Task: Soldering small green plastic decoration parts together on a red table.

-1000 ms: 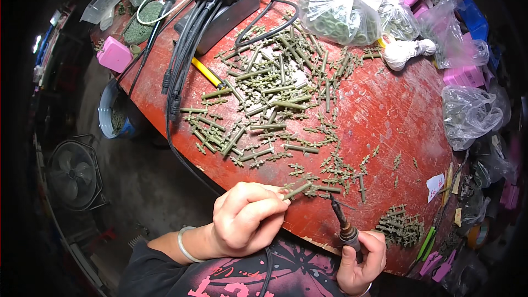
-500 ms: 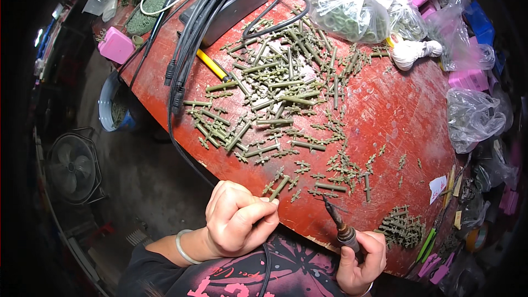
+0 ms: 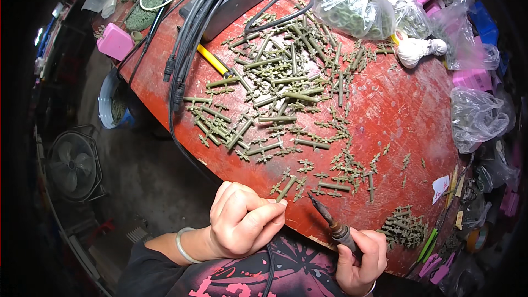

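Observation:
My left hand (image 3: 242, 221) is closed in a pinch at the table's front edge. Between thumb and forefinger it grips a short olive-green wax rod (image 3: 286, 188) with small side pieces, slanting up to the right. To its right, my right hand (image 3: 362, 258) is wrapped round the dark handle of a soldering iron (image 3: 333, 223). The iron's thin tip points up and left and stays a little apart from the held rod. Beyond both hands lie many similar green rods (image 3: 278, 119) and small cross-shaped bits (image 3: 352, 168).
The red table (image 3: 407, 126) curves round me. Black cables (image 3: 192, 38) hang over its left edge beside a dark box (image 3: 236, 11). A yellow-handled tool (image 3: 213, 60) lies near them. Plastic bags (image 3: 352, 11) and white string (image 3: 421, 49) sit at the back right; a green pile (image 3: 404, 228) lies near my right hand.
The soldering iron's tip has swung left, closer to the rod in my left hand. My left hand has shifted slightly right, still gripping the rod. The whole view has moved a little.

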`<act>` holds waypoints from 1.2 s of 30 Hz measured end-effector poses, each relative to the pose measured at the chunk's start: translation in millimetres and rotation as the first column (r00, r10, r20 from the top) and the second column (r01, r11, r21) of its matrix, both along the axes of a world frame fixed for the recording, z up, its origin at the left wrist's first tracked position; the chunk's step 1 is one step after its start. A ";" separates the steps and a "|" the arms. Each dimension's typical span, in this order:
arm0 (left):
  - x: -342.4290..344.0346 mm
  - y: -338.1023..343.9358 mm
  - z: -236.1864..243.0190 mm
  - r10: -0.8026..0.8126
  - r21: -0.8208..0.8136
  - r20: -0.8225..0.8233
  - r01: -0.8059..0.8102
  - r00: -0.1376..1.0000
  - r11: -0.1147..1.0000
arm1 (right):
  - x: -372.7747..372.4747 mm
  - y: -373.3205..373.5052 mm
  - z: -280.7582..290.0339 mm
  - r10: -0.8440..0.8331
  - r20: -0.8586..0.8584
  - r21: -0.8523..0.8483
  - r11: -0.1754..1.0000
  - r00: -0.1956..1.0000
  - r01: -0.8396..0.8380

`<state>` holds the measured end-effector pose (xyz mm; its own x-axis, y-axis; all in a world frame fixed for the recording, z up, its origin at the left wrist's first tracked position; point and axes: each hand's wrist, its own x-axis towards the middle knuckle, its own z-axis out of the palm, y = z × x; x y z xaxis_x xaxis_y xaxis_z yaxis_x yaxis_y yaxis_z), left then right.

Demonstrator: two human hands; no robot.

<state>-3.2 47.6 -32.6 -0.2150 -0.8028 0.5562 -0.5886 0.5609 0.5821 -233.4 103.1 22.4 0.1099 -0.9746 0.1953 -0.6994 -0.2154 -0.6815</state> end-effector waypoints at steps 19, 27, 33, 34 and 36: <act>-4.3 -1.9 8.5 -0.045 0.027 0.071 0.043 0.996 0.999 | -9.4 9.3 -18.7 -0.008 -0.033 0.011 1.000 0.999 0.009; -3.1 -3.3 8.9 -0.073 0.025 0.073 0.071 0.995 0.997 | -8.9 8.3 -17.8 0.002 -0.023 0.030 1.000 1.000 -0.001; -4.6 -3.6 4.9 -0.057 -0.006 0.036 0.057 0.998 0.998 | -8.6 7.7 -14.9 0.002 -0.033 0.039 0.999 0.999 -0.001; -4.6 -3.9 4.6 -0.053 -0.010 0.031 0.054 0.998 0.999 | -8.4 7.6 -14.7 -0.002 -0.041 0.041 0.999 0.999 0.004; -4.7 -3.3 4.9 -0.051 -0.009 0.027 0.051 0.998 0.999 | -8.8 7.5 -15.1 0.002 -0.040 0.041 0.999 0.999 0.000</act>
<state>-7.9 44.2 -27.6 -0.2706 -0.7850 0.5573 -0.5746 0.5962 0.5607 -242.2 110.6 7.3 0.1177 -0.9816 0.1507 -0.7262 -0.1886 -0.6611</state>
